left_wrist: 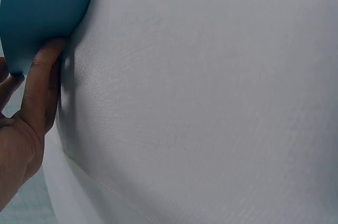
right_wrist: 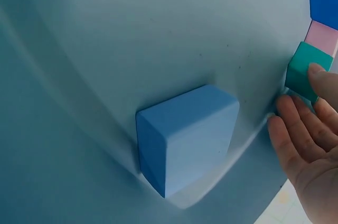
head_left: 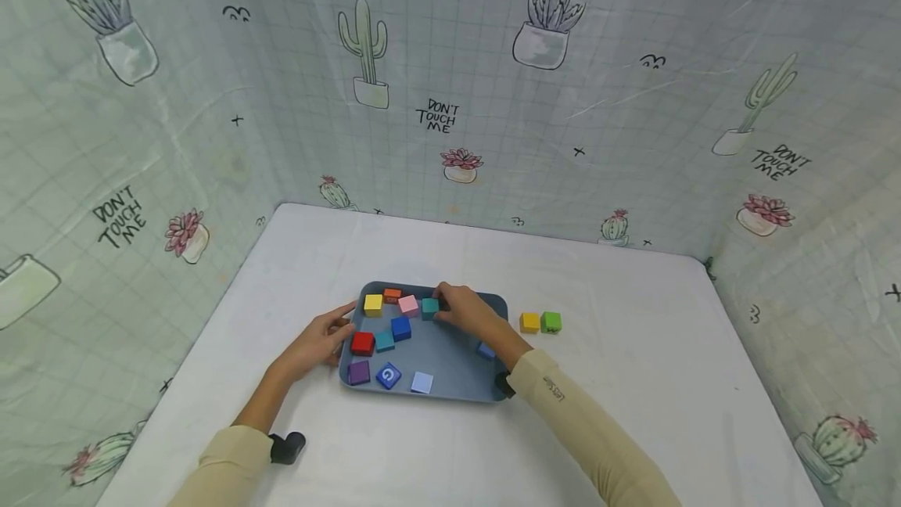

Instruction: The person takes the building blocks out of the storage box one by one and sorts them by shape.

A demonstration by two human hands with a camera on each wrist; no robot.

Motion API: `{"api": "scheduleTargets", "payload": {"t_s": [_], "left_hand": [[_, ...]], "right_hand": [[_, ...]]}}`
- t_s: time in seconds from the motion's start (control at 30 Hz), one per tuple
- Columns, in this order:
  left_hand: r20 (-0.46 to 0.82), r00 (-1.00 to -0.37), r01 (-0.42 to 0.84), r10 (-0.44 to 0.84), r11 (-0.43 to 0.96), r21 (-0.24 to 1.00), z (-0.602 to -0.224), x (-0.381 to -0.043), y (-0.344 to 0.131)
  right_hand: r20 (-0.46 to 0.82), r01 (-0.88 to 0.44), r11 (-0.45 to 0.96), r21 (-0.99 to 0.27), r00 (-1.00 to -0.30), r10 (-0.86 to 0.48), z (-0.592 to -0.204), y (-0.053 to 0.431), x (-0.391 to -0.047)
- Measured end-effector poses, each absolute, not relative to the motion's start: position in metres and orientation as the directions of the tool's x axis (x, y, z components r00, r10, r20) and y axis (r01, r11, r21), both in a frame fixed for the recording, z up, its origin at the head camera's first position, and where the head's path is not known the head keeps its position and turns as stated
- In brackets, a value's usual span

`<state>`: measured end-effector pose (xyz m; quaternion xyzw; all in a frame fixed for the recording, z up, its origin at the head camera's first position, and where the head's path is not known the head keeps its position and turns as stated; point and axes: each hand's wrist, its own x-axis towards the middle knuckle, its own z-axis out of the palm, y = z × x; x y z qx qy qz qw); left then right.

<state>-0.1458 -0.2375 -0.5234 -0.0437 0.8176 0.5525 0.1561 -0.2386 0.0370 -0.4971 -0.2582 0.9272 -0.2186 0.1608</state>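
Note:
A grey-blue tray point(head_left: 450, 362) lies on the white table with several coloured blocks in it. At its left edge, my left hand point(head_left: 317, 344) grips the rim; in the left wrist view its fingers point(left_wrist: 38, 89) lie against the tray's outer wall point(left_wrist: 45, 7). My right hand point(head_left: 470, 310) reaches over the tray to its far side and pinches a teal block point(head_left: 430, 308) between thumb and fingers. That block stands beside a pink block point(head_left: 408, 305). Under the right forearm, a blue block point(head_left: 486, 350) is partly hidden; the right wrist view shows it near the tray wall.
Yellow point(head_left: 373, 304), orange point(head_left: 392, 295), red point(head_left: 362, 343), blue point(head_left: 400, 328), purple point(head_left: 359, 372) and light blue point(head_left: 422, 382) blocks sit in the tray. Outside its right edge are a yellow-orange block point(head_left: 529, 323) and a green block point(head_left: 551, 322). Patterned curtains surround the table.

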Motion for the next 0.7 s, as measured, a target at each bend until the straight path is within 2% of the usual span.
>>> {"api": "scheduleTargets", "payload": {"t_s": [0.7], "left_hand": [[-0.306,-0.945,-0.241,0.118,0.383,0.892,-0.522,-0.144,-0.237]], "right_hand": [[-0.154,-0.403,0.738,-0.54,-0.815,-0.558,-0.479,0.054,-0.236]]}}
